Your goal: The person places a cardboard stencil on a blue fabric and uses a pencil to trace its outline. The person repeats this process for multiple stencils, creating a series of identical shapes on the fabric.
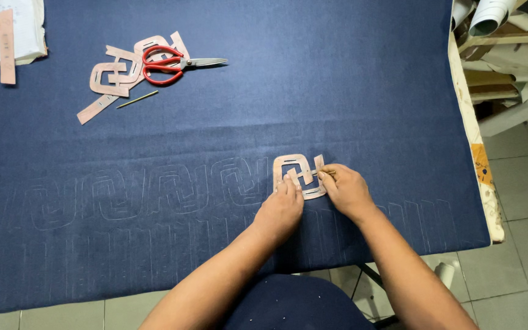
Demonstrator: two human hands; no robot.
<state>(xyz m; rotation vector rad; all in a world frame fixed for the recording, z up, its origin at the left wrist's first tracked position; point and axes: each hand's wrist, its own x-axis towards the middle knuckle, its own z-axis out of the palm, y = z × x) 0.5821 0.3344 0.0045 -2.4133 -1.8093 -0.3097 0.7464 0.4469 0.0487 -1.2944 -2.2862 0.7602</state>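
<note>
- We've got the navy cloth (313, 79) spread flat over the whole table, smooth so that marks go on true; a row of pale traced outlines (154, 189) runs across it, ending just left of our hands.
- Our left hand (280, 211) lies flat, fingertips pressing down on the template (294, 174), it seems to keep it from sliding; nothing is gripped, it only pins.
- Our right hand (345, 190) is pinched closed round a thin marker (325, 173), tip at the template's right edge, where a line would follow the contour.
- The template, a tan cut-out, sits on the cloth near the front edge, next in line after the last outline.
- Up at far left, red scissors (167, 63) rest on spare templates (117, 76), with a thin stick (137, 99) beside them, parked well apart from our hands.
- At the top left corner lie papers (4, 30).
</note>
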